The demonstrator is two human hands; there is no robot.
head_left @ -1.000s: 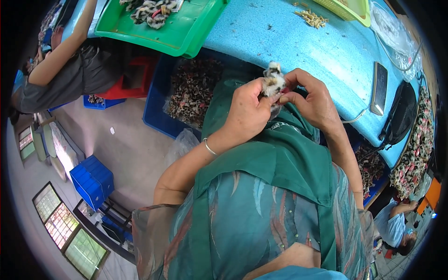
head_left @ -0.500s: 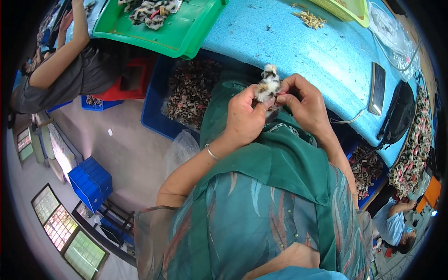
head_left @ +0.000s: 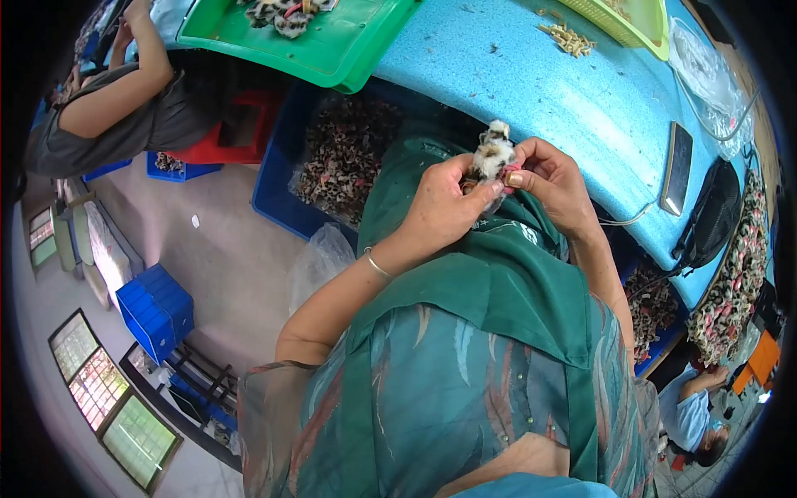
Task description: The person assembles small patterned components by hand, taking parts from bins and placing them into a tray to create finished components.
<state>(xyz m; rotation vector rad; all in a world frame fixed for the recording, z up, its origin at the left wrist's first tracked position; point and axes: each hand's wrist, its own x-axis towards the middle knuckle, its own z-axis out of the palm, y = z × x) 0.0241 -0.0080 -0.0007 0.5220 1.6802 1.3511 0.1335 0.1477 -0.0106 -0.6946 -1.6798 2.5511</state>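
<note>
A small furry plush piece [head_left: 493,156], white with dark and tan spots, is held above my lap at the table's front edge. My left hand [head_left: 448,199] grips its left side between thumb and fingers. On the other side my right hand [head_left: 554,183] has thumb and forefinger pinched on a pink part [head_left: 511,170] of the same piece. Fingers hide much of its lower end. Under both hands lies my green apron [head_left: 490,274].
The blue table [head_left: 531,91] carries a green tray [head_left: 332,70] with plush pieces, a yellow basket [head_left: 639,37], small tan bits [head_left: 568,39], a phone [head_left: 677,168] and a black bag [head_left: 712,203]. A blue bin [head_left: 270,187] of plush pieces stands below. Another person [head_left: 108,112] sits at left.
The pink part now shows more clearly at my right thumb, and the plush piece is more upright. The whole view has shifted slightly. Both hands keep their hold.
</note>
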